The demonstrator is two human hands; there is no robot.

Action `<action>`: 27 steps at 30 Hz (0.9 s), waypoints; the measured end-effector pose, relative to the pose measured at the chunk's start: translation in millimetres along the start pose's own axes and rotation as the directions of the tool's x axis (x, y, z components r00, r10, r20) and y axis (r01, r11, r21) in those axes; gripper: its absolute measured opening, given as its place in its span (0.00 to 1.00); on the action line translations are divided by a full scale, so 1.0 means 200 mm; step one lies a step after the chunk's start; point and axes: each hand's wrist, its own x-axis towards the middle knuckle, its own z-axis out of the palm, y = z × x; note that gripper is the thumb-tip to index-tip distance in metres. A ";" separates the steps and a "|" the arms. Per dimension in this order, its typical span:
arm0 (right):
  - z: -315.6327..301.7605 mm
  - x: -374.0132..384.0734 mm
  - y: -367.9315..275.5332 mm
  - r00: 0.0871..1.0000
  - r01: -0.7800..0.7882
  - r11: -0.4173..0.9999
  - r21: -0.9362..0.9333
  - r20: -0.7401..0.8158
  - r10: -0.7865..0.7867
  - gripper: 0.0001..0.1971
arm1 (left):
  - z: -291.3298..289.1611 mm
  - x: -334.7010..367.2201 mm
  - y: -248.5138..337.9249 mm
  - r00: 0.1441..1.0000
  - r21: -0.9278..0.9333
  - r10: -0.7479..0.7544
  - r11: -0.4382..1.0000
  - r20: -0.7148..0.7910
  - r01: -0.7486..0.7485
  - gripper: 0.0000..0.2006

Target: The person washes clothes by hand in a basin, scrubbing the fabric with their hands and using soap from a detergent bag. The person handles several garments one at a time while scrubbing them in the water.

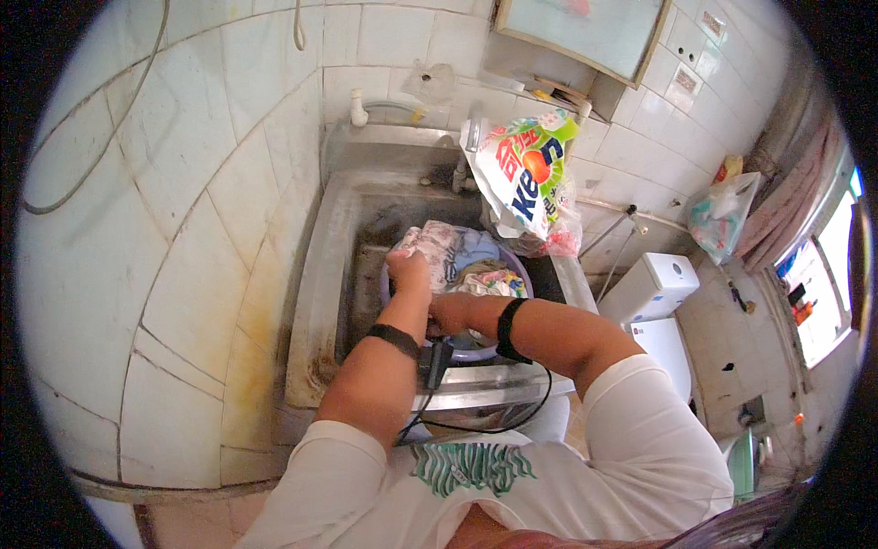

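A lavender plastic basin full of clothes stands in the metal sink. On its left side, my left hand is closed on a white garment with a pinkish-brown pattern. My right hand is low over the near part of the basin, beside my left wrist. Its fingers are curled and partly hidden, and what they hold I cannot make out. Next to the patterned garment lie a light blue cloth and a multicoloured printed cloth.
A large colourful plastic detergent bag leans at the sink's back right corner, by the tap. A black cable hangs from my wrist straps near the sink's front edge. White tiled wall rises at left; a white toilet stands at right.
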 end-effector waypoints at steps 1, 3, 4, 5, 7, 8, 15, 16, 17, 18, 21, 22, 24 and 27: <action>0.03 0.01 0.03 0.975 -0.207 0.977 -0.052 0.066 0.210 0.25 | 0.00 0.00 0.00 1.000 -0.001 -0.004 1.000 0.005 0.004 0.12; -0.19 0.00 -0.16 0.973 -0.228 0.973 -0.046 0.023 0.229 0.19 | -0.07 0.04 0.04 0.999 -0.177 -0.011 0.984 0.050 0.020 0.10; -0.20 -0.05 -0.10 0.975 -0.222 0.975 -0.017 0.012 0.222 0.18 | -0.05 -0.01 0.09 0.999 -0.161 -0.006 0.987 0.046 0.013 0.10; -0.23 -0.07 -0.08 0.980 -0.199 0.980 0.005 0.000 0.199 0.17 | -0.05 0.00 0.09 0.999 -0.156 -0.001 0.988 0.050 0.009 0.10; -0.30 -0.09 -0.08 0.974 -0.220 0.975 -0.043 -0.066 0.217 0.16 | -0.11 0.07 0.09 0.997 -0.120 -0.024 0.992 0.071 0.032 0.13; -0.32 -0.14 -0.05 0.957 -0.272 0.959 -0.083 -0.128 0.260 0.16 | -0.10 0.04 0.10 0.997 -0.114 -0.022 0.993 0.079 0.031 0.13; -0.39 -0.31 -0.05 0.838 -0.367 0.841 0.398 -0.251 0.484 0.15 | -0.08 0.03 0.09 0.998 -0.167 0.017 0.986 0.052 -0.008 0.06; -0.39 -0.33 -0.04 0.835 -0.371 0.838 0.400 -0.252 0.490 0.15 | -0.08 0.02 0.10 0.997 -0.176 0.008 0.984 0.073 0.005 0.06; -0.40 -0.34 -0.03 0.809 -0.308 0.781 0.543 -0.283 0.516 0.12 | -0.09 0.03 0.10 0.997 -0.173 0.006 0.985 0.076 0.007 0.06; -0.41 -0.36 -0.02 0.779 -0.230 0.706 0.670 -0.308 0.546 0.08 | -0.11 0.05 0.10 0.984 -0.127 -0.036 0.990 0.176 0.059 0.06; -0.52 -0.49 0.21 0.748 -0.062 0.863 -0.500 -0.597 -0.292 0.09 | -0.04 -0.09 0.13 0.991 -0.119 0.004 0.993 0.130 0.012 0.06; -0.62 -0.44 0.16 0.732 -0.131 0.991 0.037 -0.670 0.121 0.11 | -0.08 -0.01 0.10 0.973 -0.152 0.006 0.988 0.229 0.029 0.07; -0.80 -0.43 -0.05 0.651 -0.148 0.689 0.709 -0.455 0.608 0.13 | -0.12 -0.01 0.14 0.845 -0.124 -0.145 0.963 0.515 0.241 0.20; -0.95 -0.49 -0.16 0.615 -0.031 0.552 0.833 -0.420 0.668 0.10 | -0.15 -0.34 0.46 0.628 -0.131 -0.225 0.874 0.745 0.468 0.27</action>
